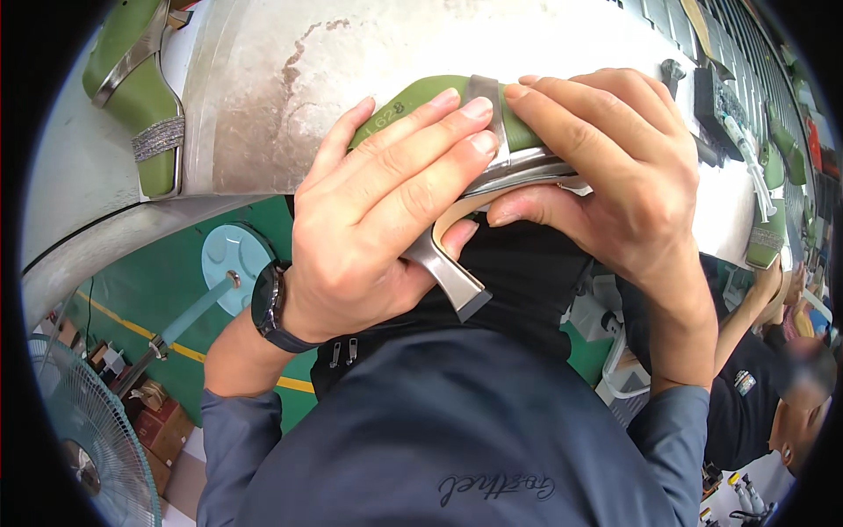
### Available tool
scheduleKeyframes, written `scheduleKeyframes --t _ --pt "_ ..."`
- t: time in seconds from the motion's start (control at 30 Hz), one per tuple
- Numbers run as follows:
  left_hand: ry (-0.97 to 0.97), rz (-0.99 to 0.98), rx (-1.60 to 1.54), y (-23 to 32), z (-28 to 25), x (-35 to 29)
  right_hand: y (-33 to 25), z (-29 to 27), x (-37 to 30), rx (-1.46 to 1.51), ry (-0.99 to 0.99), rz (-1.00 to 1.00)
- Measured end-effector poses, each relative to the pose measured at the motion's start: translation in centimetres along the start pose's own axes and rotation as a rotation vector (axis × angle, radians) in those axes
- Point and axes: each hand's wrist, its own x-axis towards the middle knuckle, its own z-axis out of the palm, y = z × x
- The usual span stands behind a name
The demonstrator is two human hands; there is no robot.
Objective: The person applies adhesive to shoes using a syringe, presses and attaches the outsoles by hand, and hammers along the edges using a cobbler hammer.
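Observation:
Between my two hands is a high-heeled sandal with metallic straps, fitted on a green shoe last [430, 90]. It lies on its side near the table edge, its metallic heel [450, 274] pointing down toward me. My left hand [378, 206] is closed on it, fingers laid across the green last and thumb partly hidden behind the heel. My right hand [619, 154] grips the other part, fingers over the last and thumb pressed under the sole. A wide metallic strap [486, 101] shows between the fingertips. The fingers cover much of the sandal.
A second sandal on a green last [158, 123] stands at the left of the pale worktable [386, 39]. To the right are a black box [716, 110], a syringe [751, 171] and another sandal [767, 237]. A co-worker [746, 404] sits at right. A fan [92, 439] stands lower left.

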Motion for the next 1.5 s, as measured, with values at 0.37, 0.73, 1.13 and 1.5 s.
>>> scheduleKeyframes --t 0.37,0.73,1.13,1.5 --pt "0.049 -0.017 -0.025 0.1 0.4 -0.2 -0.2 0.2 0.3 -0.005 -0.01 -0.069" --pt "0.078 0.035 -0.009 -0.3 1.2 -0.9 -0.9 0.2 0.0 -0.043 -0.016 -0.044" --pt "0.09 0.041 -0.023 -0.5 1.5 -1.4 -1.7 -0.7 0.8 -0.012 -0.102 0.039" --pt "0.159 0.036 -0.002 -0.2 2.4 -2.0 -3.3 -3.5 5.5 -0.024 -0.532 0.301"
